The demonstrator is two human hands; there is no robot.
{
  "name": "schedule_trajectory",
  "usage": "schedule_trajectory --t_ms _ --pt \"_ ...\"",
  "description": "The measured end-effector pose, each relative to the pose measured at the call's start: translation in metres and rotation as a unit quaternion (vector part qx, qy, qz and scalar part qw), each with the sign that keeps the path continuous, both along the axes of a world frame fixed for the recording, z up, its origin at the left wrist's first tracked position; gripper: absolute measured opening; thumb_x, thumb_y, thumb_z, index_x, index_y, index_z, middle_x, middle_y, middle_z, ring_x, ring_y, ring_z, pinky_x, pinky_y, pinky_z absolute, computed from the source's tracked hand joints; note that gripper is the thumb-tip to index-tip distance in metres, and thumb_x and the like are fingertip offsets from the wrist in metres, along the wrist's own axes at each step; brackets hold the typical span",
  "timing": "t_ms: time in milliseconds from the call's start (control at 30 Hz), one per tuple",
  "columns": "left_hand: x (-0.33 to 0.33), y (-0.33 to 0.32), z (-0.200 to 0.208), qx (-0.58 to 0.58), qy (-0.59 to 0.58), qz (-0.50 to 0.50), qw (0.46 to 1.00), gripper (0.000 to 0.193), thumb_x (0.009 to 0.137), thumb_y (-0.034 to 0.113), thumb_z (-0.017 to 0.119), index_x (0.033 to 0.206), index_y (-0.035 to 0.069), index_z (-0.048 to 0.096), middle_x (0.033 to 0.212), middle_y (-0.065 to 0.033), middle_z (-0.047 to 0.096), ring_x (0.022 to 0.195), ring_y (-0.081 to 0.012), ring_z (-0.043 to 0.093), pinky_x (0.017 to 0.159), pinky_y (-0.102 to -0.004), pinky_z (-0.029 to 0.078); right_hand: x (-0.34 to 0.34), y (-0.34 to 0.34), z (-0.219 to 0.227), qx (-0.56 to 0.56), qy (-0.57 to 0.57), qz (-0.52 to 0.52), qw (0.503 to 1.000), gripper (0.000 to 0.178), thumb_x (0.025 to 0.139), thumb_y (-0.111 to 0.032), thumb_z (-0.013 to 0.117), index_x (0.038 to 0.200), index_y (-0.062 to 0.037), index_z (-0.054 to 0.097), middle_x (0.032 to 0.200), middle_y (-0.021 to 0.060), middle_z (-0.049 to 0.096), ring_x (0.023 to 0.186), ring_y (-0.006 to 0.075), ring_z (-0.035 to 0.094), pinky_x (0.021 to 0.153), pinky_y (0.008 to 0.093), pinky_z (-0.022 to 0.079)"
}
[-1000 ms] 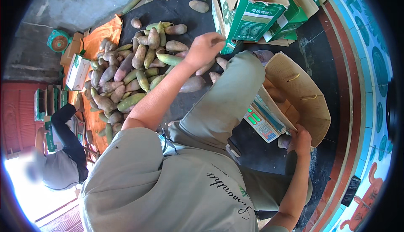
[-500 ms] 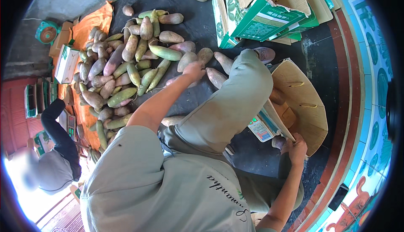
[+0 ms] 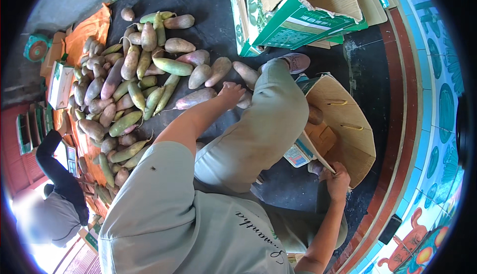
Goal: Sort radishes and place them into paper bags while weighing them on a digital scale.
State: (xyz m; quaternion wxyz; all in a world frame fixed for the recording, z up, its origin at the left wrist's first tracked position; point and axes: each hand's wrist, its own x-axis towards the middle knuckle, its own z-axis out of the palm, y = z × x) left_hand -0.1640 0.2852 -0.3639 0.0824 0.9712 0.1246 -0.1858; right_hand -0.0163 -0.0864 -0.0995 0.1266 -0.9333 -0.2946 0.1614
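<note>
My left hand lies over a brownish radish beside my bent knee, its fingers curled on it and covering much of it. Close by are a long pinkish radish and brownish radishes. A large heap of green and purplish radishes spreads to the left. My right hand grips the near edge of an open cardboard box, fingers closed on it. The box is tilted; a brown radish shows inside. Below the box's side sits a scale with a keypad.
Green and white cartons stand open at the top right. A dark sheet covers the floor, with orange cloth under the heap's far side. Another person reaches in at the left. A tiled wall borders the right.
My left hand has moved right, from the radishes by the heap onto one beside my knee. The view has shifted, and my right hand keeps hold of the box edge.
</note>
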Motion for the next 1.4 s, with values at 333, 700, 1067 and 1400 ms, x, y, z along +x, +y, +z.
schedule_trajectory --t_ms 333,700,1067,1400 --pt "0.021 -0.018 0.026 0.008 0.039 -0.182 0.982 0.056 0.053 0.023 0.078 0.106 0.020 0.058 0.109 -0.0082 0.051 0.105 -0.0240 0.048 0.080 -0.0391 0.040 0.003 0.003 0.004 -0.015 -0.013 0.007 1.000 0.015 0.068 -0.012 0.069 0.080 -0.0062 0.061 0.075 0.0107 0.058 0.074 0.0301 0.057 0.065 0.0378 0.045" --pt "-0.020 -0.009 -0.044 0.052 -0.023 -0.173 0.983 0.039 0.050 0.024 0.078 0.085 0.013 0.065 0.094 -0.0067 0.055 0.095 -0.0251 0.051 0.074 -0.0358 0.044 -0.001 0.009 -0.003 -0.015 0.008 0.036 0.999 0.014 0.069 -0.009 0.064 0.082 -0.0051 0.061 0.078 0.0125 0.059 0.077 0.0314 0.058 0.068 0.0373 0.046" --pt "-0.033 0.039 0.116 -0.104 -0.209 0.227 0.946 0.068 0.055 0.031 0.077 0.112 0.006 0.051 0.108 -0.0170 0.046 0.106 -0.0326 0.045 0.091 -0.0369 0.040 0.001 -0.004 -0.008 -0.031 -0.051 0.020 0.998 0.018 0.066 -0.015 0.069 0.078 -0.0058 0.059 0.078 0.0117 0.059 0.079 0.0292 0.058 0.068 0.0396 0.047" --pt "-0.034 0.014 0.318 -0.149 -0.513 0.348 0.770 0.064 0.067 0.022 0.077 0.119 -0.001 0.047 0.112 -0.0147 0.052 0.102 -0.0226 0.050 0.090 -0.0334 0.039 0.003 -0.023 -0.027 -0.059 -0.078 0.033 0.995 0.017 0.070 -0.023 0.063 0.074 -0.0066 0.065 0.076 0.0123 0.063 0.077 0.0285 0.061 0.067 0.0401 0.049"
